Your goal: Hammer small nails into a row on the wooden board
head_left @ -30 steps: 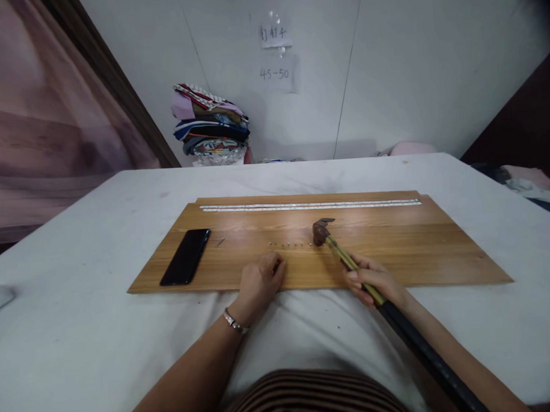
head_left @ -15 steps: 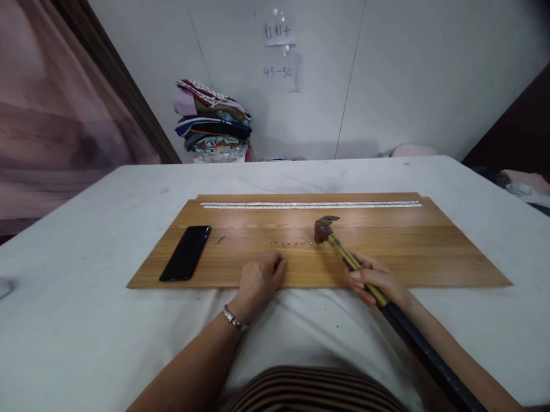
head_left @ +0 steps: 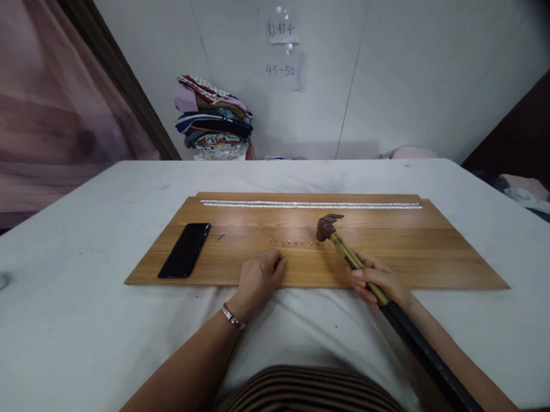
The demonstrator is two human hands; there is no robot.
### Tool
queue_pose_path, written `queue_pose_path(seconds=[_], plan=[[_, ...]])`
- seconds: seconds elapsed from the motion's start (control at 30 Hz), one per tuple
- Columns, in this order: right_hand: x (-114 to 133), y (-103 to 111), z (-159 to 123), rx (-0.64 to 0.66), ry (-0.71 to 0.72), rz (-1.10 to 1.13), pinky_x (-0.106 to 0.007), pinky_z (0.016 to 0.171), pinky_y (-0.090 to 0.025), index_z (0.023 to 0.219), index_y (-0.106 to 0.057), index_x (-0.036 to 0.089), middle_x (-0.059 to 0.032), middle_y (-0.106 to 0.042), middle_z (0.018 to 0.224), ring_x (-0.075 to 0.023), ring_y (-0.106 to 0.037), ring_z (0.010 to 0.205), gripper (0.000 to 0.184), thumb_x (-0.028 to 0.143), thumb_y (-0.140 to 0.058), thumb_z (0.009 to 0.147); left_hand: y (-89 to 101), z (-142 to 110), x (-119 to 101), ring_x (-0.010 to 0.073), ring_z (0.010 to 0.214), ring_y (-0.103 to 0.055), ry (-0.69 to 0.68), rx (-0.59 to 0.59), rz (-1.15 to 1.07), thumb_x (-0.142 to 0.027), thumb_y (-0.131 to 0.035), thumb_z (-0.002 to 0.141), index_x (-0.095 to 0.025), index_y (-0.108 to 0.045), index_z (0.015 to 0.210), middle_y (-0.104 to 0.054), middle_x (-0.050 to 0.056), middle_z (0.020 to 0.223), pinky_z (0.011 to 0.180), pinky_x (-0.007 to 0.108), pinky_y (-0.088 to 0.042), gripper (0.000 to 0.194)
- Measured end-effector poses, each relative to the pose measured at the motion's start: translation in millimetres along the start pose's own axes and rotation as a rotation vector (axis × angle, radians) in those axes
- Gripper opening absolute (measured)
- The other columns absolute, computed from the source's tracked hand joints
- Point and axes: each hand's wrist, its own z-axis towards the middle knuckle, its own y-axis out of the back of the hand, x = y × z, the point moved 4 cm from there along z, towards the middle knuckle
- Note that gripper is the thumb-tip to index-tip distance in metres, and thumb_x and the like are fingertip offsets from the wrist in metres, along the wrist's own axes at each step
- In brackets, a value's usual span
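In my right hand is a claw hammer, its fingers wrapped round the yellow part of the handle. The rusty head is above the wooden board, close to the right part of a row of small nail heads. Whether the head touches a nail, I cannot tell. My left hand, with a metal bracelet on the wrist, rests closed in a loose fist at the board's near edge. What its curled fingers hold, if anything, is hidden. A few loose nails lie farther left.
A black phone lies on the board's left side. Two white measuring strips run along its far edge. The board lies on a white-covered table. Folded clothes are stacked behind the table, against the wall.
The hammer head has shifted slightly right and up, and more of the nail row shows beside it. My left hand stays in place. The view has tilted a little.
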Motion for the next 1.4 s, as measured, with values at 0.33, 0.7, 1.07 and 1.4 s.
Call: queue_pose_path(seconds=[0.33,0.7,1.07,1.4], plan=[[-10.7,0.7,3.6,0.002,-0.042,-0.016,-0.013,0.023,-0.03,0.096,-0.049,0.019,0.0103,-0.049,0.05,-0.0037,-0.036,0.024,0.029,0.027,-0.064,0.072,0.1,-0.1,0.1,0.0136,0.071,-0.058,-0.031,-0.019,-0.015,-0.029,-0.046,0.09,-0.021,-0.056,0.08,-0.065,0.0,0.078,0.061,0.024,-0.032,0.017],[-7.9,1.5,1.7,-0.018,-0.001,-0.025,-0.013,0.024,-0.031,0.085,-0.048,0.02,0.0097,-0.048,0.052,-0.0029,-0.035,0.025,0.019,0.027,-0.062,0.074,1.1,0.0,-1.2,0.0138,0.072,-0.058,-0.024,-0.011,0.018,-0.029,-0.046,0.09,-0.02,-0.055,0.079,-0.065,0.0,0.077,0.061,0.025,-0.032,0.017],[-7.9,-1.3,1.5,-0.015,-0.047,-0.086,-0.013,0.025,-0.029,0.082,-0.048,0.02,0.0103,-0.046,0.045,-0.0034,-0.033,0.024,0.022,0.033,-0.063,0.073,1.6,0.2,-1.9,0.0138,0.073,-0.058,0.003,0.021,-0.018,-0.03,-0.045,0.09,-0.02,-0.055,0.077,-0.065,0.001,0.078,0.062,0.024,-0.034,0.019],[-10.6,3.2,-2.2,-0.006,-0.085,-0.161,-0.013,0.027,-0.031,0.077,-0.047,0.019,0.0087,-0.045,0.047,-0.0032,-0.035,0.027,0.024,0.038,-0.064,0.077,1.0,-3.0,-2.9,0.0139,0.071,-0.058,-0.011,-0.013,0.015,-0.03,-0.045,0.089,-0.021,-0.057,0.079,-0.066,0.001,0.078,0.061,0.024,-0.034,0.018]])
